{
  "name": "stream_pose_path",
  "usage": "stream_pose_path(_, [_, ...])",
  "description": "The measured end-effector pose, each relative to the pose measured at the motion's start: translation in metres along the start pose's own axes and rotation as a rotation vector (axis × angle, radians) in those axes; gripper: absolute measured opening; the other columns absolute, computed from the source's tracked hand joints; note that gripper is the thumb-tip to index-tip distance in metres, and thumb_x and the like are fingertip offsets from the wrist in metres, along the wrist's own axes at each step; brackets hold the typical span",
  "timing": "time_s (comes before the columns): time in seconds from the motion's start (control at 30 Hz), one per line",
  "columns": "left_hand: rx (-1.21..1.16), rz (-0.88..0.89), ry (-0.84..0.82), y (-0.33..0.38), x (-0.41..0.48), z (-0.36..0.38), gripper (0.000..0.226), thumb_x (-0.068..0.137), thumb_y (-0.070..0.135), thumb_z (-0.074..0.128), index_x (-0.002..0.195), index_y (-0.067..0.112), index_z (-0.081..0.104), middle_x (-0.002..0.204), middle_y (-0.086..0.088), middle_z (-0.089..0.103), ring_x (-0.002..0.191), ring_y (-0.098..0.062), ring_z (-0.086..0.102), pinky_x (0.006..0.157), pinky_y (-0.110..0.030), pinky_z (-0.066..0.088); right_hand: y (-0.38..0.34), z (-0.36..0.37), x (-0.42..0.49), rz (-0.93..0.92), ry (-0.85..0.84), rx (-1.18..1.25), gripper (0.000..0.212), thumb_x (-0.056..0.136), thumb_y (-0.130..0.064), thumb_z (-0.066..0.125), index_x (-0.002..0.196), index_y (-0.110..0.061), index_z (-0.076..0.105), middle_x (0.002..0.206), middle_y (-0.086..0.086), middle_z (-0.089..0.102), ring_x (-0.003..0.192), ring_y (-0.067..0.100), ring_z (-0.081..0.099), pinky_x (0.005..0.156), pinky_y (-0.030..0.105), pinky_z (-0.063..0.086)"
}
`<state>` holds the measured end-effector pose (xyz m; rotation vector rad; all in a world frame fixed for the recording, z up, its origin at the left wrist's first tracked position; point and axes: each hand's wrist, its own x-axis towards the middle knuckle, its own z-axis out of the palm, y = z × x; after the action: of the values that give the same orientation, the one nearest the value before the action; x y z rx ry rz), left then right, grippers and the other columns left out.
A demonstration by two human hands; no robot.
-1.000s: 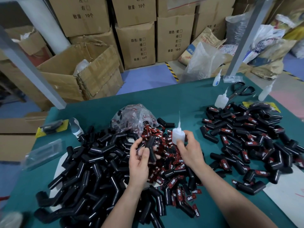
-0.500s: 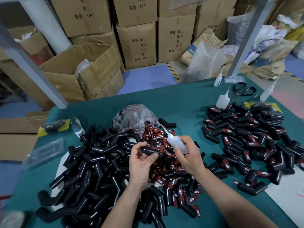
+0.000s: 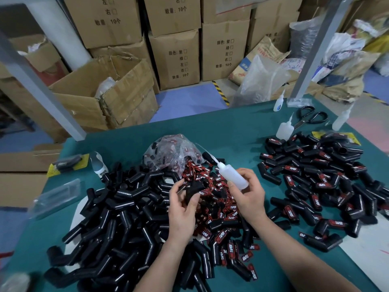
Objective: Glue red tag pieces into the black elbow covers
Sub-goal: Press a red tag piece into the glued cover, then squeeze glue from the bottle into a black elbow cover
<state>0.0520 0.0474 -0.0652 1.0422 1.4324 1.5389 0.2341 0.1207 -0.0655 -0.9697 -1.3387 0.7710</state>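
Note:
My left hand [image 3: 182, 209] grips one black elbow cover [image 3: 194, 189] above the middle of the green table. My right hand [image 3: 249, 197] holds a small white glue bottle [image 3: 231, 174], tilted so its thin nozzle points up and to the left, away from the cover. Loose red tag pieces [image 3: 212, 180] lie in a heap under both hands. A big pile of plain black elbow covers [image 3: 117, 216] fills the left side. Covers with red tags on them [image 3: 320, 180] are piled on the right.
A clear plastic bag with tags [image 3: 168, 152] lies behind the heap. Spare glue bottles [image 3: 284, 130] and black scissors [image 3: 309, 119] sit at the far right. A clear packet [image 3: 56, 197] lies at the left edge. Cardboard boxes [image 3: 174, 57] stand beyond the table [image 3: 231, 131].
The glue bottle went from upright to tilted left. My left hand has turned the black cover and brought it lower, closer to the tag heap.

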Motion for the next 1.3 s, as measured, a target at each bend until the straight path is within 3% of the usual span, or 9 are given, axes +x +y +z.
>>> stream_pose_path(0.07, [0.132, 0.063, 0.032, -0.002, 0.002, -0.003, 0.033, 0.099, 0.032, 0.067, 0.125, 0.050, 0.056, 0.114, 0.015, 0.071, 0.106, -0.010, 0.069, 0.091, -0.022, 0.055, 0.001, 0.001, 0.005, 0.046, 0.043, 0.105, 0.026, 0.079, -0.029, 0.075, 0.103, -0.038, 0.069, 0.104, -0.015, 0.062, 0.098, 0.011, 0.061, 0.085, 0.022, 0.048])
stream_pose_path(0.2, [0.391, 0.141, 0.059, -0.007, 0.007, -0.007, 0.033, 0.102, 0.028, 0.065, 0.135, 0.032, 0.062, 0.126, 0.022, 0.064, 0.123, 0.007, 0.057, 0.105, -0.010, 0.042, 0.004, 0.001, 0.008, 0.171, 0.096, 0.236, 0.022, 0.079, -0.030, 0.076, 0.100, -0.027, 0.075, 0.098, -0.002, 0.067, 0.091, 0.016, 0.062, 0.081, 0.030, 0.053])
stream_pose_path(0.3, [0.382, 0.027, 0.006, -0.009, 0.011, -0.006, 0.036, 0.101, 0.020, 0.067, 0.136, 0.028, 0.063, 0.127, 0.019, 0.065, 0.121, 0.007, 0.059, 0.110, -0.023, 0.046, 0.005, -0.002, 0.006, 0.206, 0.175, 0.207, 0.022, 0.083, -0.040, 0.068, 0.099, -0.024, 0.069, 0.089, -0.008, 0.071, 0.080, 0.008, 0.066, 0.069, 0.029, 0.056])
stream_pose_path(0.43, [0.364, -0.029, 0.014, -0.010, 0.014, -0.007, 0.035, 0.101, 0.016, 0.067, 0.135, 0.025, 0.066, 0.128, 0.017, 0.063, 0.120, 0.002, 0.060, 0.111, -0.035, 0.049, 0.004, 0.000, 0.000, 0.169, 0.182, 0.132, 0.022, 0.085, -0.043, 0.063, 0.098, -0.025, 0.061, 0.087, -0.018, 0.069, 0.075, -0.001, 0.063, 0.063, 0.016, 0.051])
stream_pose_path(0.57, [0.153, -0.136, 0.043, -0.005, 0.013, -0.007, 0.039, 0.098, 0.005, 0.069, 0.127, 0.032, 0.066, 0.120, 0.010, 0.073, 0.113, -0.014, 0.070, 0.105, -0.040, 0.053, 0.004, 0.000, 0.000, 0.171, 0.177, 0.091, 0.025, 0.084, -0.045, 0.062, 0.097, -0.024, 0.060, 0.088, -0.019, 0.069, 0.074, -0.004, 0.063, 0.061, 0.013, 0.050])
stream_pose_path(0.77, [0.131, -0.138, 0.097, -0.002, 0.012, -0.006, 0.031, 0.095, 0.006, 0.073, 0.115, 0.030, 0.069, 0.095, 0.016, 0.077, 0.081, -0.003, 0.071, 0.072, -0.010, 0.052, 0.007, 0.000, -0.003, 0.157, 0.184, 0.086, 0.027, 0.081, -0.046, 0.064, 0.098, -0.025, 0.060, 0.083, -0.011, 0.067, 0.074, 0.000, 0.063, 0.062, 0.017, 0.051])
stream_pose_path(0.93, [0.098, -0.160, 0.114, -0.002, 0.013, -0.005, 0.029, 0.098, 0.008, 0.071, 0.121, 0.025, 0.070, 0.098, 0.013, 0.078, 0.088, -0.009, 0.075, 0.079, -0.017, 0.057, 0.004, 0.001, -0.005, 0.129, 0.198, 0.075, 0.027, 0.079, -0.045, 0.064, 0.098, -0.026, 0.059, 0.086, -0.005, 0.063, 0.074, -0.002, 0.063, 0.060, 0.013, 0.050])
stream_pose_path(1.1, [0.084, -0.164, 0.100, -0.004, 0.012, -0.005, 0.029, 0.097, 0.006, 0.070, 0.122, 0.022, 0.070, 0.098, 0.014, 0.079, 0.084, -0.006, 0.076, 0.073, -0.014, 0.056, 0.001, 0.001, -0.005, 0.103, 0.229, 0.034, 0.021, 0.080, -0.043, 0.061, 0.094, -0.027, 0.057, 0.082, -0.008, 0.061, 0.071, -0.007, 0.063, 0.058, 0.007, 0.045])
stream_pose_path(1.3, [0.106, -0.153, 0.090, -0.004, 0.012, -0.004, 0.032, 0.095, 0.004, 0.073, 0.120, 0.024, 0.072, 0.096, 0.016, 0.079, 0.083, -0.001, 0.074, 0.073, -0.010, 0.053, 0.002, 0.001, -0.005, 0.098, 0.235, -0.022, 0.034, 0.082, -0.045, 0.061, 0.096, -0.013, 0.058, 0.082, -0.012, 0.061, 0.072, -0.009, 0.062, 0.060, 0.005, 0.044])
